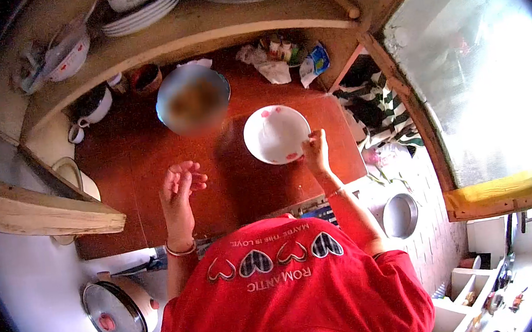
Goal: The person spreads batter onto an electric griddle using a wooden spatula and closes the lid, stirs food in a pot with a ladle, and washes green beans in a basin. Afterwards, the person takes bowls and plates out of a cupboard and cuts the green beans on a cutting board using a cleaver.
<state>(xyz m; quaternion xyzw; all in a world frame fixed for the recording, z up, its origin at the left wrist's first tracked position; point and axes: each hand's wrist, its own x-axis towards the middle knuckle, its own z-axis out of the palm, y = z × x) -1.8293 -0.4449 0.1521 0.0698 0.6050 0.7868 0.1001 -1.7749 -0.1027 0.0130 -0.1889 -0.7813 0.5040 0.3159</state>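
My right hand [317,147] pinches the right rim of a white bowl [271,137] with red floral marks. Nothing shows inside the bowl, which is over the red-brown table [150,158]; I cannot tell whether its base touches the wood. My left hand [181,182] is raised near the table's front left part, fingers apart and slightly curled, with nothing in it. Beyond the left hand sits a round blue-rimmed dish [167,121] with blurred brownish contents.
A shelf [228,36] with stacked plates [142,14] runs above the table's back. Cups and a white pot [101,105] stand at back left. Crumpled tissue [275,72] and a blue packet [314,65] lie at back right. A wooden beam [46,206] juts in from the left; a lidded cooker [115,315] stands below.
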